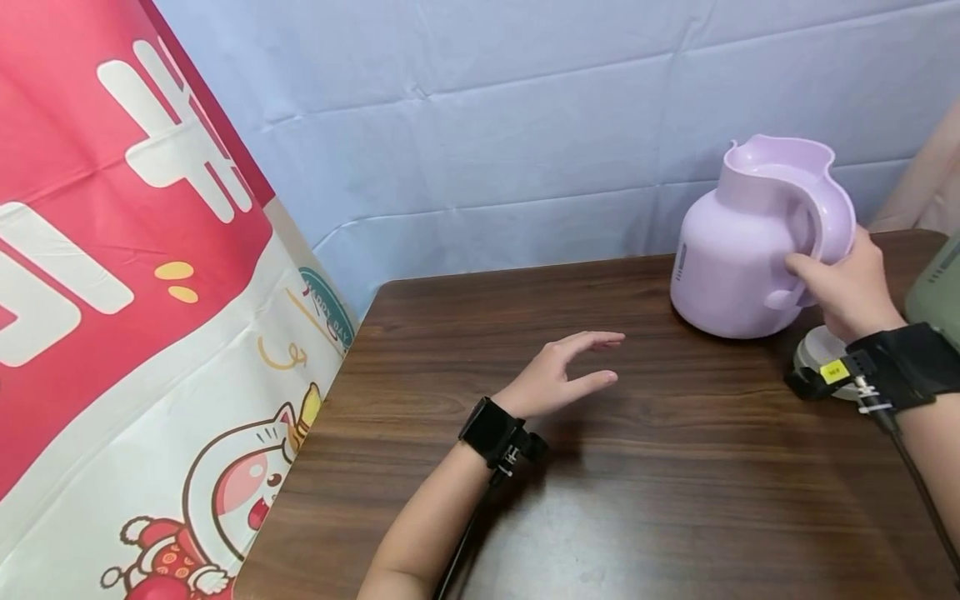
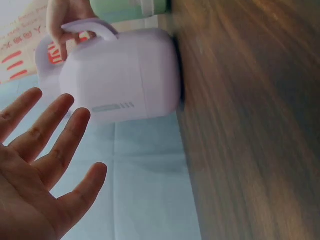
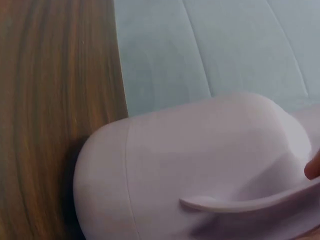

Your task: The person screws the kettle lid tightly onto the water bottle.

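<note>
A lilac jug (image 1: 738,250) with a wide spout and a looped handle stands upright near the back edge of the table, at the right of the head view. My right hand (image 1: 855,283) grips its handle, thumb on the near side. In the right wrist view the jug's body (image 3: 200,155) fills the lower half, and only a fingertip shows at the right edge. My left hand (image 1: 558,375) hovers over the middle of the table, fingers spread and holding nothing. The left wrist view shows its open palm (image 2: 30,175) in front of the jug (image 2: 120,75).
Beneath my right wrist sits a round whitish container (image 1: 817,350), partly hidden. A green vessel (image 1: 941,287) stands at the far right, cut off by the frame. The brown wooden table (image 1: 600,500) meets a pale blue cloth (image 1: 487,150) behind, and a printed banner (image 1: 172,375) hangs left.
</note>
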{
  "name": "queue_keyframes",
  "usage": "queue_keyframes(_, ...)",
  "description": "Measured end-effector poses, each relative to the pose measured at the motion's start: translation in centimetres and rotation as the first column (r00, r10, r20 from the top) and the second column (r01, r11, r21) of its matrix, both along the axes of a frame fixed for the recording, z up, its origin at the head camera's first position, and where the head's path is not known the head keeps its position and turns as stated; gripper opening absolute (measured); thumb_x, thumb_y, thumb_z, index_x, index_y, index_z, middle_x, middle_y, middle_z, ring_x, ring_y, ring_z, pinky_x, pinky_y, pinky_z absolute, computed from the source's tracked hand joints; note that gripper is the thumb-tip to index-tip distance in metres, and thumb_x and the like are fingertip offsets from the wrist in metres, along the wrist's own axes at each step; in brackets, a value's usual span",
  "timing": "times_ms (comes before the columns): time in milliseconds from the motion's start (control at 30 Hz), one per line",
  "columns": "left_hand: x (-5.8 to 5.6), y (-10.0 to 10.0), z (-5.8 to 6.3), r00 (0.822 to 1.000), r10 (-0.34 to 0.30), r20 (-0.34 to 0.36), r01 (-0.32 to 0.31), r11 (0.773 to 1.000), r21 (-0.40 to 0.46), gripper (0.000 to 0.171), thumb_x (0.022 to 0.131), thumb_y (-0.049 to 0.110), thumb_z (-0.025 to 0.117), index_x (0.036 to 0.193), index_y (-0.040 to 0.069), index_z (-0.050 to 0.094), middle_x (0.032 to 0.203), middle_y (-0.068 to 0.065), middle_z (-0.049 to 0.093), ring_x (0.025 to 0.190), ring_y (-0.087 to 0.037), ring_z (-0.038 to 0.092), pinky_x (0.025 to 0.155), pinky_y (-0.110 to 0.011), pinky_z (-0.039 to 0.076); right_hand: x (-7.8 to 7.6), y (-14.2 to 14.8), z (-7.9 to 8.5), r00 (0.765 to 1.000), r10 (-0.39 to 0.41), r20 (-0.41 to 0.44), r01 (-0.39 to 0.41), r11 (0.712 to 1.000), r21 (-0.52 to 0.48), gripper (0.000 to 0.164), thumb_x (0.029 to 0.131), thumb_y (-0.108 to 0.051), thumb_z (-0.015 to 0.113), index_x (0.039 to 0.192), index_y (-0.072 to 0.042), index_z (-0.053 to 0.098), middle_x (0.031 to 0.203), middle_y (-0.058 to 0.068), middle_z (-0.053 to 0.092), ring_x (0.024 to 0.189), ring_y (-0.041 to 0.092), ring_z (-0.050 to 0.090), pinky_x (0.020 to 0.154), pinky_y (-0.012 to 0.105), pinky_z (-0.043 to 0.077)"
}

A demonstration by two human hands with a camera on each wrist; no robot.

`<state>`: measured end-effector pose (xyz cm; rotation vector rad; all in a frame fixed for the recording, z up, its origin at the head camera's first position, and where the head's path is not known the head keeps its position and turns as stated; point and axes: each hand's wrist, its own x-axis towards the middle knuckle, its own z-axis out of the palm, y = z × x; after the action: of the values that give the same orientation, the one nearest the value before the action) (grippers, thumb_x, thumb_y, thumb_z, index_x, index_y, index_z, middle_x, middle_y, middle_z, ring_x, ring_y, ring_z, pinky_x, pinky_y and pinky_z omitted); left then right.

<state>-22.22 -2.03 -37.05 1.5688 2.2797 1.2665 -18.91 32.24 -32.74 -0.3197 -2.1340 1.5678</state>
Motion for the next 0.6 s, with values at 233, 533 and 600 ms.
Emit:
queue_keyframes(233,-0.6,-0.6,0.0,0.999,0.049,0.015,-0.05,0.998,0.049,0.046,0.096,0.019,0.059,0.139,0.012,0.046,0.137,0.002,0.049,0.124,-0.007,0.044,0.105,-0.025,0.031,1.5,-1.4,-0.4,0.987,0.157,-0.035,-0.156,0.988,0.012,0.046,0.089,0.001,0.058,0.118,-0.033,0.045,0.107,-0.01,0.044,0.094,0.005,0.041,0.066,0.007,0.042)
queue_keyframes(533,-1.3,-0.8,0.2,0.99,0.129,0.056,-0.134,0.987,0.086,0.053,0.095,0.018,0.059,0.144,0.015,0.039,0.14,-0.001,0.044,0.127,-0.012,0.041,0.105,-0.028,0.031,2.9,-2.8,-1.2,0.915,0.371,-0.162,-0.388,0.917,-0.091,0.05,0.086,0.014,0.054,0.117,-0.024,0.05,0.108,-0.008,0.049,0.093,0.005,0.043,0.07,0.007,0.041)
queue_keyframes(600,-1.5,-0.8,0.1,0.988,0.148,0.055,-0.152,0.984,0.092,0.054,0.095,0.019,0.06,0.145,0.016,0.038,0.141,-0.002,0.042,0.127,-0.011,0.039,0.105,-0.026,0.03,3.1,-3.1,-1.4,0.889,0.419,-0.184,-0.444,0.888,-0.122,0.05,0.086,0.016,0.053,0.119,-0.022,0.05,0.111,-0.007,0.049,0.094,0.005,0.043,0.071,0.008,0.041)
